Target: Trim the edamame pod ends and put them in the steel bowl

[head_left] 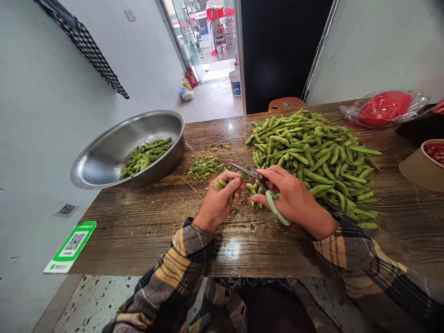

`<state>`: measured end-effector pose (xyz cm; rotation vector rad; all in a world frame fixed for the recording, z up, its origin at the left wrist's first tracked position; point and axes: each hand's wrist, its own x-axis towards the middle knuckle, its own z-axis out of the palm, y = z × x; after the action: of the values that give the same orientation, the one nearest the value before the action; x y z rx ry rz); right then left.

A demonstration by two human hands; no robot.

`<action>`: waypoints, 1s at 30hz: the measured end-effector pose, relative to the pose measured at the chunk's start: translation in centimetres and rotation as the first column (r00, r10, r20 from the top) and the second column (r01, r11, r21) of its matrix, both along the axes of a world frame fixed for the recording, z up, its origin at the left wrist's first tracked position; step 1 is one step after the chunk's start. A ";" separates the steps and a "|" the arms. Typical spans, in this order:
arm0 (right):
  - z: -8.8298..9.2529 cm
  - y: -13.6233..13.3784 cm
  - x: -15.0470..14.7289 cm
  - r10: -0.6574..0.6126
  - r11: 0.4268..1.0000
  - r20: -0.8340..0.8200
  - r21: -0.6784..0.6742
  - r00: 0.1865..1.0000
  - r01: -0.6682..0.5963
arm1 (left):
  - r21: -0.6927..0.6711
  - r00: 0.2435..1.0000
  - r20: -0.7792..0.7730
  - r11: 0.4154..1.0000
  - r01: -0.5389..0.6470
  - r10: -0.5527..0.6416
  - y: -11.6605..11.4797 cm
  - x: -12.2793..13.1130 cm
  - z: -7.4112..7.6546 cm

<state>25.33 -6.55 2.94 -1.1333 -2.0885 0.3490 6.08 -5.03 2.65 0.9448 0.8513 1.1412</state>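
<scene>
Several green edamame pods [222, 184] are pinched in my left hand [219, 199], one of them poking out toward the right. My right hand [291, 192] grips scissors [274, 203] with pale green handles. Their dark blades [247, 170] point left and lie at the tip of the held pod. Just beyond my right hand rises a big heap of edamame pods [312, 152]. Small cut-off pod ends [205, 167] form a little pile beyond my left hand. A steel basin [100, 152] on the left holds some pods [145, 156].
All this rests on a dark wooden table [152, 231]. A green QR code card [71, 247] lies at its left edge. On the right are a red item in clear plastic [386, 107] and a paper tub [418, 166] of red contents. A stool [286, 103] stands behind the table.
</scene>
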 end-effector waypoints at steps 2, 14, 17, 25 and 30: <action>0.1 0.1 0.1 -0.007 1.000 0.018 -0.009 1.000 0.007 | 0.010 1.000 -0.027 1.000 -0.002 0.002 0.0 -0.1 0.0; 0.3 0.3 0.8 0.006 0.998 0.198 -0.060 0.980 0.006 | 0.265 0.871 -0.464 0.964 -0.038 0.162 1.1 -2.9 1.2; 0.3 0.4 0.9 0.030 0.996 0.239 -0.093 0.971 -0.007 | 0.312 0.829 -0.529 0.950 -0.009 0.182 1.2 -3.3 1.4; 0.0 0.6 1.1 0.054 0.990 0.313 -0.143 0.948 -0.009 | 0.246 0.832 -0.542 0.969 0.017 0.123 1.6 -3.6 0.8; 0.1 0.5 1.0 0.012 0.993 0.307 -0.115 0.952 0.024 | 0.180 0.865 -0.493 0.984 -0.002 0.092 1.1 -3.0 0.2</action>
<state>26.33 -6.03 3.08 -1.3347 -2.3597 0.3118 3.04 -3.98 2.85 1.4101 1.2107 1.0350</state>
